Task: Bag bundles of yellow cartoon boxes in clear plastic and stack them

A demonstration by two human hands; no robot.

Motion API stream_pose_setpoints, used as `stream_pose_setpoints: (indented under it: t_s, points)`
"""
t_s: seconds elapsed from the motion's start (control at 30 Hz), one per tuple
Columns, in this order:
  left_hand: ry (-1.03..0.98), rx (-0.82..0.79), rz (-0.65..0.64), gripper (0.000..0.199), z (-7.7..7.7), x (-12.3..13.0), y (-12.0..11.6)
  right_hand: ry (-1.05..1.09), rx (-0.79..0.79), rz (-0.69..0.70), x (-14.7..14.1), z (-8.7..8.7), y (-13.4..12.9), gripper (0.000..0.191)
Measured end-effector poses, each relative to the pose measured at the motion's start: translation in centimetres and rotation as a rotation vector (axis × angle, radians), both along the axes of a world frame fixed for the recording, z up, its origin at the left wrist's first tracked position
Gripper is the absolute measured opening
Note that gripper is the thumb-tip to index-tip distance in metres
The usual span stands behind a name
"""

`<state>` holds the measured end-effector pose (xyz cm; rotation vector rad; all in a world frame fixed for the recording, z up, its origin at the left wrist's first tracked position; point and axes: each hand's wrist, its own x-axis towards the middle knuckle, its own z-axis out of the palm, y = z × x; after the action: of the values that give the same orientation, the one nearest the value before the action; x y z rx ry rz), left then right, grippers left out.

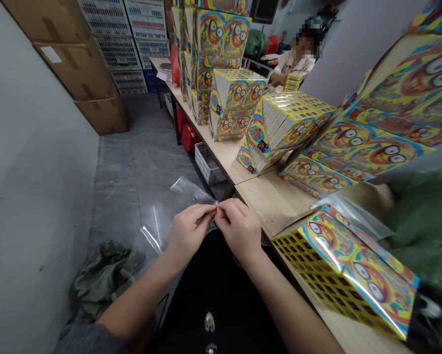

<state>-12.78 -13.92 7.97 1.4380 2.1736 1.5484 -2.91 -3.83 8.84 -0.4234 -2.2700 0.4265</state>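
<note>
A clear plastic bag (158, 223) hangs in front of my lap, its film spreading left and forward over the floor. My left hand (189, 228) pinches its edge between thumb and fingertips. Right beside it my right hand (241, 228) pinches the same edge, so the fingertips of both hands meet. Nearest on the right, a yellow display box (346, 270) with cartoon faces in glasses lies on the wooden table (276, 199). Another clear plastic sheet (357, 214) lies behind that box.
Stacked cartoon boxes (221, 39) line the table, with a taller stack (401, 98) at right. Cardboard cartons (73, 64) and crates (113, 39) stand far left. A white basket (208, 164) sits below the table, green cloth (103, 280) on the floor. A person (296, 61) sits behind.
</note>
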Motion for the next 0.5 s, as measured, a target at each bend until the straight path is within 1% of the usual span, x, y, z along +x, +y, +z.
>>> stream_pose_setpoints:
  t_s: [0.07,0.17,0.2,0.23,0.27,0.3,0.37,0.43,0.5]
  points:
    - [-0.088,0.002,-0.006,0.015,0.1,0.1,-0.1,0.000,-0.217,0.026,-0.1,0.0,0.5,0.012]
    - [-0.307,0.002,0.016,0.014,0.2,0.1,-0.3,0.056,-0.531,0.026,-0.1,-0.1,1.3,0.007]
    - [-0.376,0.002,0.031,0.015,0.3,0.1,-0.4,0.082,-0.587,0.018,0.0,-0.1,1.5,0.007]
    - [-0.422,0.005,0.049,0.016,0.3,0.1,-0.5,0.103,-0.599,0.015,0.1,0.0,1.5,0.008]
    - [-0.434,0.008,0.063,0.016,0.2,0.1,-0.6,0.107,-0.567,0.023,0.3,0.1,1.4,0.009]
    - [-0.409,0.011,0.071,0.016,0.2,0.0,-0.7,0.097,-0.495,0.039,0.4,0.2,1.1,0.009]
    - [-0.274,0.014,0.063,0.016,0.1,0.0,-0.8,0.054,-0.279,0.073,0.7,0.5,0.3,0.012]
    - [-0.119,0.009,0.047,0.017,0.0,0.1,-0.8,0.035,-0.080,0.076,0.7,0.4,-0.6,0.015]
    - [-0.026,0.007,0.034,0.019,0.0,0.3,-0.8,0.047,0.037,0.041,0.6,0.2,-1.0,0.017]
